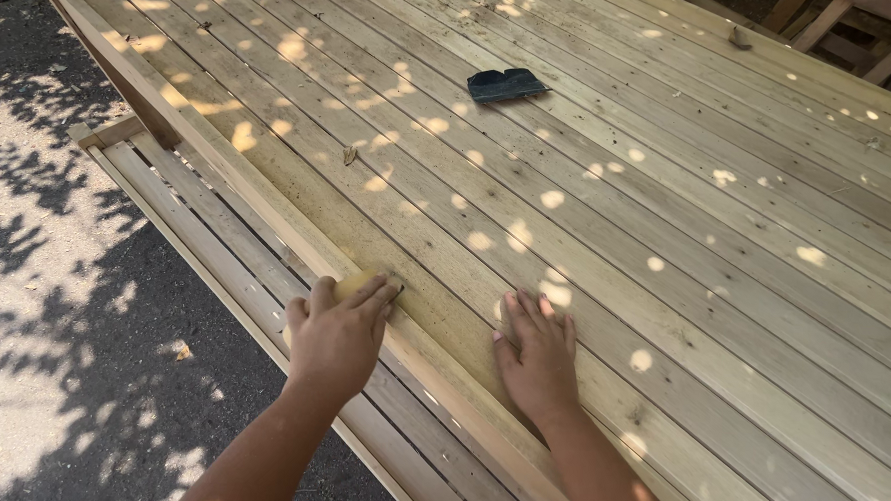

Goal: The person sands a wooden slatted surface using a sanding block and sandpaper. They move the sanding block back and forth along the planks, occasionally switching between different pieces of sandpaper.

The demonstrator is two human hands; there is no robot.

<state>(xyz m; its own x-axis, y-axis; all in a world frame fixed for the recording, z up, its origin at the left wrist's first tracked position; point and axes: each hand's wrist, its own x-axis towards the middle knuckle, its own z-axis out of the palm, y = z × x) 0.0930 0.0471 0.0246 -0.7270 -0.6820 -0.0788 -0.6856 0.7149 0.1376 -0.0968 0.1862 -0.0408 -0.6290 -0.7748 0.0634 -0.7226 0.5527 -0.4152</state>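
Pale wooden planks form a broad slatted panel lying flat, dappled with spots of sunlight. Left hand curls its fingers over a yellowish sanding block, pressing it against the raised edge rail that runs along the panel's near side. Right hand rests palm down on the planks just beside the rail, fingers extended and grasping nothing. Farther up the panel, well apart from both hands, lies a dark sheet of sandpaper. A second slatted panel sits lower, beside grey pavement under leaf shadows.
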